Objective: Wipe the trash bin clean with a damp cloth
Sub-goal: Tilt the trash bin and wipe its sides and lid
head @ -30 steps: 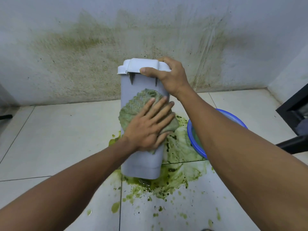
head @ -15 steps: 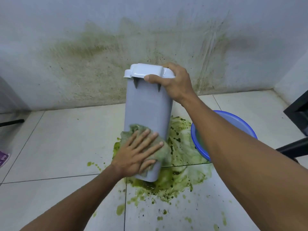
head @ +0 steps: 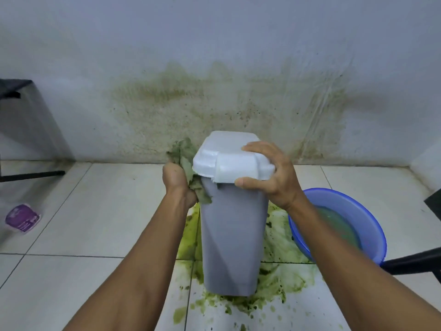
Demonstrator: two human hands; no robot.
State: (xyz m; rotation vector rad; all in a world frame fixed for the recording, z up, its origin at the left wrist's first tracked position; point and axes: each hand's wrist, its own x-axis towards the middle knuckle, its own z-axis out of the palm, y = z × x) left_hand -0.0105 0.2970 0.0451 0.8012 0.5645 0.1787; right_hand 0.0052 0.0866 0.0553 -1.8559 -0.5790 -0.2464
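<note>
A tall grey trash bin with a white lid stands upright on the tiled floor in a puddle of green slime. My right hand grips the lid's near right corner, thumb on the front edge. My left hand holds a green-stained cloth against the bin's upper left side, just under the lid. Most of the cloth and my left fingers are hidden behind the bin.
A blue basin with cloudy greenish water sits right of the bin. Green slime spreads over the tiles around the bin's base. The wall behind is stained green. A purple sticker lies at far left, near dark furniture legs.
My left hand carried the cloth from the bin's lower front up to its upper left side under the lid. The bin now stands more upright; my right hand stays on the lid.
</note>
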